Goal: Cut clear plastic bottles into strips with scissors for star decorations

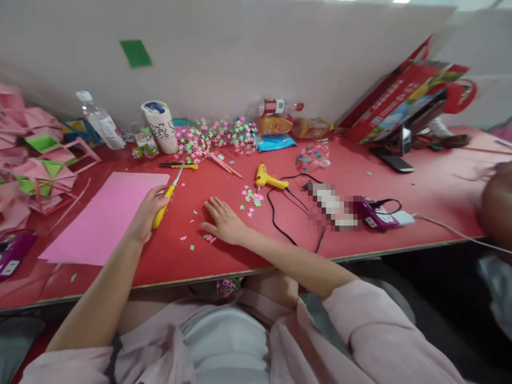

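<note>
No lettering is sharp enough to read; the white cup point(160, 126) carries dark scribbled marks; the red box point(394, 101) bears pale print along its edge; the bottle point(274, 106) has a red label; all illegible.

Bright, even room light, but blurry at the sides.

A ceiling light shines at 1 o'clock, right at the top edge. The red worktop point(360, 176) is well lit, with only soft, small shadows under the right hand point(224, 221) and the left hand point(147, 213). No strong glare shows on it. The middle looks fairly sharp. The sides at 3 and 9 o'clock are smeared and stretched, and the worktop edge bends like a curve. A blocky blurred patch sits just right of the middle.
</note>
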`<state>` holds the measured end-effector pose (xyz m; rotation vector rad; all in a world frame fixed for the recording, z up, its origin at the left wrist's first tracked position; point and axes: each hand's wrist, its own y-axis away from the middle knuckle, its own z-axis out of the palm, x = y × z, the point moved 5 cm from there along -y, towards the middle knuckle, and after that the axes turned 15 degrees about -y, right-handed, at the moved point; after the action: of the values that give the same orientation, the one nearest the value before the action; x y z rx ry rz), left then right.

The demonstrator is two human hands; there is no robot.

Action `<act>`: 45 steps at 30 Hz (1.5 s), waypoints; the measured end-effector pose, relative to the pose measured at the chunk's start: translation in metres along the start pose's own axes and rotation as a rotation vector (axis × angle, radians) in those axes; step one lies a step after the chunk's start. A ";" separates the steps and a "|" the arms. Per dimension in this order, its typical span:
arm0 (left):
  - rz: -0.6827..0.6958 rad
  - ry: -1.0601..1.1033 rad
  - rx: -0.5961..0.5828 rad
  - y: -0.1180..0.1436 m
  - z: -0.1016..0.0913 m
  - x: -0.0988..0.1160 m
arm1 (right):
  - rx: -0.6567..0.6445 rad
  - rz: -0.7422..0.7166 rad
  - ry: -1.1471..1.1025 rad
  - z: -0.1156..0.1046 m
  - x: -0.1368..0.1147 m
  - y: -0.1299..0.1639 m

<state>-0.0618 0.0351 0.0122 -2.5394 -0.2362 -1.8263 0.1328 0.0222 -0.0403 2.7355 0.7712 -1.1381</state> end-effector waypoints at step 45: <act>0.783 -0.692 -0.173 -0.007 0.107 0.035 | 0.273 -0.384 -0.086 -0.045 0.013 -0.019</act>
<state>0.0486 0.0556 0.0099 -2.6734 0.8279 -0.6996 0.1600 0.0554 -0.0147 2.8004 1.2548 -1.5246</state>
